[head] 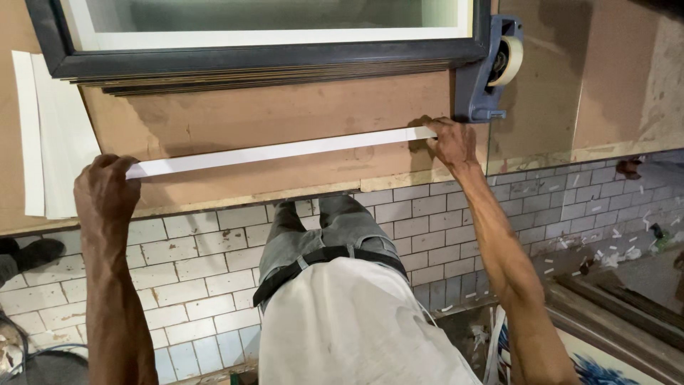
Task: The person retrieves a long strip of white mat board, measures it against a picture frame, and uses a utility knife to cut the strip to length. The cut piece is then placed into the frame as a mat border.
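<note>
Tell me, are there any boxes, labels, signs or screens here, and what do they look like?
No boxes, labels, signs or screens show.
Tape dispenser: blue-grey, with a pale roll, on the brown board's right end.
White strip: long and thin, stretched between the left hand and the right hand.
Dark frame: black with a white inner border, lying at the board's far side.
White sheets: stacked at the far left.
</note>
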